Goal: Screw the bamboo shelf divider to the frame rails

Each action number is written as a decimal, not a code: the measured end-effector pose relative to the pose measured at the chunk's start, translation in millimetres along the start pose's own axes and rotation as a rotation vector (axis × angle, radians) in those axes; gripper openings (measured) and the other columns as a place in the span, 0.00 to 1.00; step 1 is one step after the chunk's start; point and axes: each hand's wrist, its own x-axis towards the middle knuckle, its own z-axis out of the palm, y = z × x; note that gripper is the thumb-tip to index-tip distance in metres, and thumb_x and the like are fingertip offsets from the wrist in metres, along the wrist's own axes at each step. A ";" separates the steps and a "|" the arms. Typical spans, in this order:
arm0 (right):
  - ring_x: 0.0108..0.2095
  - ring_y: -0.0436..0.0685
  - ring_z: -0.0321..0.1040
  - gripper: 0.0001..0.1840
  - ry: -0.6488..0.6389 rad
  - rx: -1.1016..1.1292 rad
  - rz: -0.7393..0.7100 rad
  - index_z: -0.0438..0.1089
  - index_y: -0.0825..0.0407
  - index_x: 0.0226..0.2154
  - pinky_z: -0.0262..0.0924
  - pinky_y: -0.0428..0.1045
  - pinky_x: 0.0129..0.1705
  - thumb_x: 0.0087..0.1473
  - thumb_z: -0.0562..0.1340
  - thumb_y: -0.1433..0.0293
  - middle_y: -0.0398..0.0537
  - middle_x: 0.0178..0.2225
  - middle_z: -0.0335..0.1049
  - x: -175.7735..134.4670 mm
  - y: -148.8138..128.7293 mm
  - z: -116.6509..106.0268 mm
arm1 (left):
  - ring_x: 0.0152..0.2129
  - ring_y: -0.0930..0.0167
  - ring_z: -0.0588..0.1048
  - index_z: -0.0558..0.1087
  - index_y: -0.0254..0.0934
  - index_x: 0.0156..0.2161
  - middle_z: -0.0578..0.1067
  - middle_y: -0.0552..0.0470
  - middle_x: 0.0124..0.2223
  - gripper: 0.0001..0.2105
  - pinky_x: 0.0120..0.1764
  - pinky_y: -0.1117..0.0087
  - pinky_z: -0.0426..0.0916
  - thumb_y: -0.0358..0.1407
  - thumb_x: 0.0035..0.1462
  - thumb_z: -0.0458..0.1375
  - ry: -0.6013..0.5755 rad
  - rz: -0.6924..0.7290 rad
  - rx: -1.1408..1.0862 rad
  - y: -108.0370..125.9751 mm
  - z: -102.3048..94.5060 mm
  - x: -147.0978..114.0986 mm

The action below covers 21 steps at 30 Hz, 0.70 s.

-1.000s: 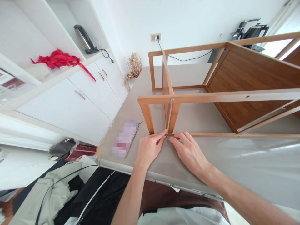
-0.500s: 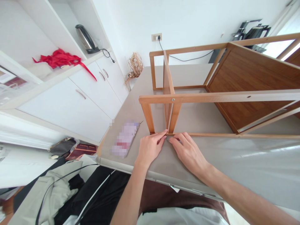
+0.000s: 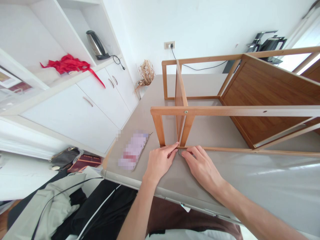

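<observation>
A wooden shelf rack (image 3: pixel 172 111) lies on its side on the grey tabletop, with its lower rail (image 3: pixel 225 149) close to me. At the joint of that rail and a shelf panel, my left hand (image 3: pixel 160 161) presses its index finger on the wood, thumb tucked close beneath. A small bent metal piece, apparently an Allen key (image 3: pixel 179 151), shows beside the left thumb at the joint. My right hand (image 3: pixel 203 166) rests just to the right, fingers curled in a pinch near the key. Its fingertips partly hide whatever lies between them.
A phone (image 3: pixel 133 151) lies on the table (image 3: pixel 170 191) left of my hands, with a small screw-like item (image 3: pixel 151 133) by its top corner. White cabinets (image 3: pixel 72 110) stand at left, holding a kettle (image 3: pixel 96 45) and red ribbon (image 3: pixel 67 64). Dried plants (image 3: pixel 145 73) stand behind.
My right fingertips have shifted slightly right, away from the joint, and less of the Allen key shows. My left hand stays at the joint. The whole view has tipped slightly upward.
</observation>
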 end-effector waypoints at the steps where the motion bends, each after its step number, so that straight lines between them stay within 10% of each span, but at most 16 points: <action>1: 0.41 0.58 0.60 0.10 0.000 0.000 0.000 0.70 0.53 0.41 0.63 0.54 0.46 0.64 0.54 0.75 0.53 0.40 0.67 0.0 0.1 0.5 | 0.30 0.73 0.78 0.74 0.52 0.56 0.83 0.58 0.43 0.15 0.34 0.73 0.67 0.38 0.66 0.55 -0.001 0.001 0.001 -0.1 0.0 -0.1; 21: 0.39 0.57 0.59 0.10 0.023 0.053 0.025 0.71 0.53 0.40 0.62 0.53 0.44 0.65 0.54 0.75 0.51 0.39 0.67 2.0 -1.0 -0.1 | 0.35 0.72 0.80 0.73 0.53 0.57 0.82 0.60 0.47 0.15 0.36 0.71 0.68 0.39 0.67 0.54 0.005 0.002 -0.006 -0.1 2.1 -0.5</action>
